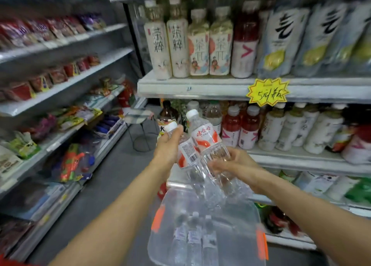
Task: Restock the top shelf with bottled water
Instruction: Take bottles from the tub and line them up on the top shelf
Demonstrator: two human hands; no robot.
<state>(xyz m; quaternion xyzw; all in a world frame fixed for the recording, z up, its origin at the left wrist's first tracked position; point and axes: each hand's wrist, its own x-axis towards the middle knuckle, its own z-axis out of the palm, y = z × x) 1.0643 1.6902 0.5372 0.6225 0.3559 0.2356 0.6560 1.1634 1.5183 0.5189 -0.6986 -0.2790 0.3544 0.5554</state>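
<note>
Clear plastic worries me: my left hand (pixel 167 145) grips one water bottle (pixel 185 151) by the neck, my right hand (pixel 230 163) clamps another bottle (pixel 208 141) low on its body. Both sit below the top shelf (pixel 200 87); lifting together, either could slip.

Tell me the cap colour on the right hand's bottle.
White cap, clearest in the head view.

Both forearms reaching forward, bare; left hand (pixel 167 147) curled in a grip, right hand (pixel 233 163) likewise, fingers wrapped, side by side.
</note>
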